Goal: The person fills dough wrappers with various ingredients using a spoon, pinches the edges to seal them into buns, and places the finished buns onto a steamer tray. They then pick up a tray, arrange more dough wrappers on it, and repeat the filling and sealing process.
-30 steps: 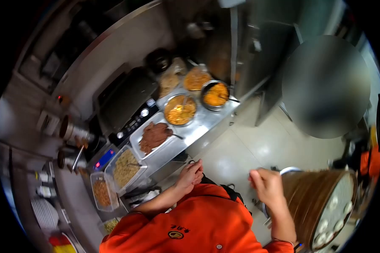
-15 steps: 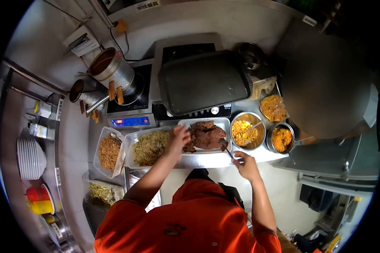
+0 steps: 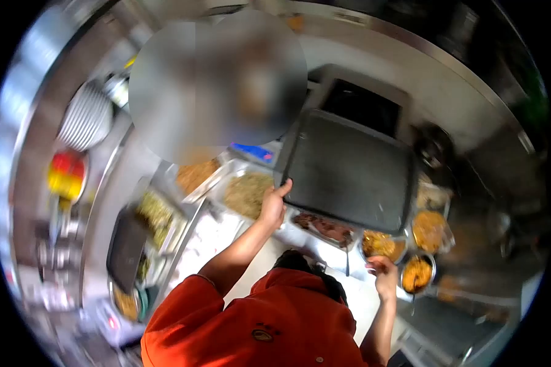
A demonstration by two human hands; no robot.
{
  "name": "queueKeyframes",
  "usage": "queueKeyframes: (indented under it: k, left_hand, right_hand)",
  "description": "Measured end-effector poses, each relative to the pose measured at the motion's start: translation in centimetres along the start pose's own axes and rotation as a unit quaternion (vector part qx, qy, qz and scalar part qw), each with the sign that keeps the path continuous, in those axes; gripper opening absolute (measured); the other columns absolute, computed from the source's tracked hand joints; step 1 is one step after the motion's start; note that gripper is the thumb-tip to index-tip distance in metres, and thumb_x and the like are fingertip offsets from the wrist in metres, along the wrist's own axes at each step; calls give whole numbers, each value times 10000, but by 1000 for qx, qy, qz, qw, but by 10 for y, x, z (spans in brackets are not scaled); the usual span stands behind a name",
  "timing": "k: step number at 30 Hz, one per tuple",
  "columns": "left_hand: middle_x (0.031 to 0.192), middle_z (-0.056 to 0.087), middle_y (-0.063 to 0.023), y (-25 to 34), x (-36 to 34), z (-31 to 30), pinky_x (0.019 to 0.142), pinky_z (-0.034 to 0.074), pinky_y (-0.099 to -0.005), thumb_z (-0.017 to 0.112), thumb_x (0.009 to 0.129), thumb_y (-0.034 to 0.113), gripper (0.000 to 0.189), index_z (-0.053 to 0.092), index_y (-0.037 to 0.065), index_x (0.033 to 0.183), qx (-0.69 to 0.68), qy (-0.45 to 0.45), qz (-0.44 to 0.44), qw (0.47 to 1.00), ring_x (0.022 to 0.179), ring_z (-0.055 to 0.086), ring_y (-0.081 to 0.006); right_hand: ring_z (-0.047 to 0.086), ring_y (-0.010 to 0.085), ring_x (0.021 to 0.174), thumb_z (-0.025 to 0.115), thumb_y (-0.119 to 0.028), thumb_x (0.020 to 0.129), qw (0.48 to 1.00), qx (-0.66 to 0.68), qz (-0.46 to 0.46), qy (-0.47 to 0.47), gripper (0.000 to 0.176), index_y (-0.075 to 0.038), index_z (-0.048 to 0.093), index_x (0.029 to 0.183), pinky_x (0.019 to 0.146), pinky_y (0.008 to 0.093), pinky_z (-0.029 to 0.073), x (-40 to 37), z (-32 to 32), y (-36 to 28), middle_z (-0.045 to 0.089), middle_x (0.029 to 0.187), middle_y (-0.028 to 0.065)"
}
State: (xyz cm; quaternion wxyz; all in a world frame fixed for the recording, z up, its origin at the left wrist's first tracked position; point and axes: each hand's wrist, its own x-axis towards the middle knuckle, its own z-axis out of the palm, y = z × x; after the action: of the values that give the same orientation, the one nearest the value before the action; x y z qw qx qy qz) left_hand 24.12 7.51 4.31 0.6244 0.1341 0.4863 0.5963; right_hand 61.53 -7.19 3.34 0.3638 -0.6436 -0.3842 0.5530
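My left hand (image 3: 273, 207) is closed at the near left edge of a large black tray (image 3: 349, 174), its thumb against the rim. The tray overhangs the back of the white tray of dark red-brown meat (image 3: 324, 227). A dark utensil handle (image 3: 348, 262) sticks out from the meat, with no hand on it. My right hand (image 3: 384, 278) is near the front rim of the metal bowl of yellow food (image 3: 378, 243), fingers loosely bent and apart, with nothing visible in them. To its right is a smaller bowl of orange food (image 3: 417, 273).
Left of the meat are containers of greenish grain food (image 3: 249, 192) and brown food (image 3: 196, 177). Orange-brown food (image 3: 430, 231) lies to the right. A dark pan (image 3: 433, 147) stands behind. Stacked plates (image 3: 87, 116) sit at far left. Grey blurred patches hide the upper left.
The view has turned and shifted. The black tray has come nearer, over the meat tray's back edge. My left hand has moved to its rim. My right hand has let go of the utensil and moved right.
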Motion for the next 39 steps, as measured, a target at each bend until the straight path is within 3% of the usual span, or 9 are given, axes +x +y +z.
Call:
queueKeyframes:
  k: [3,5,7,14,19,27,30,32,39]
  left_hand:
    - [1110,713,-114,23,-84,-46,903,572,-353,677,981,180,319,621,-30,1214,-58,53,21,997,989,703,-217]
    - [1118,707,-131,27,-140,-89,911,577,-364,679,977,177,336,616,-40,1225,-80,92,33,992,993,704,-230]
    - [1136,701,-145,29,-200,-122,922,579,-371,678,977,191,355,614,-48,1232,-108,151,58,981,996,707,-244]
    - [1200,683,-139,-7,-355,-254,973,554,-398,682,974,254,441,572,-24,1298,-295,316,197,880,1084,676,-260]
    - [1170,700,-107,30,-411,-374,958,544,-346,635,1014,256,365,601,-18,1252,-292,410,349,791,1081,674,-217]
    - [984,728,-139,135,-433,-648,648,589,-362,645,989,176,277,635,-58,1137,-109,588,358,717,786,709,-248]
    - [975,729,-193,158,-440,-697,732,594,-421,683,966,236,363,636,-74,1148,65,676,181,711,840,721,-318]
    - [1024,717,-279,152,-441,-728,869,562,-485,707,937,302,427,655,-80,1120,482,733,25,478,960,705,-426]
    - [1096,699,-312,196,-409,-782,919,543,-485,762,878,393,530,674,-76,1109,383,647,-21,660,1053,683,-445]
  right_hand:
    - [673,222,993,573,-14,947,999,-27,5,-16,290,18,648,1225,901,330,542,31,-40,58,712,1158,134]
    - [625,261,1122,651,-123,938,954,-220,-187,-75,434,45,581,1332,1011,365,486,23,-26,12,653,1304,165]
    - [573,244,1197,661,-188,945,987,-59,-129,-81,455,47,582,1326,1046,361,442,24,-14,28,621,1345,156]
    - [626,82,802,544,-210,1071,952,-83,6,-295,247,-39,678,1187,705,227,496,42,114,-11,721,1019,43]
    - [670,127,829,553,-160,1066,880,-163,-25,-446,242,3,667,1203,740,255,522,-40,234,-39,728,1017,78]
    - [697,147,889,587,-134,1045,811,-239,-39,-533,261,10,650,1254,765,257,536,-124,397,16,740,1108,99]
    - [698,163,917,651,-193,1024,779,-294,-35,-553,314,23,657,1252,819,279,540,-170,457,9,733,1084,89]
    - [698,162,920,652,-195,1024,772,-311,-28,-554,319,24,655,1256,824,281,541,-194,485,-2,733,1088,90]
    - [696,142,952,628,-167,1034,742,-336,-48,-577,289,13,653,1259,825,277,541,-206,548,0,737,1114,81]
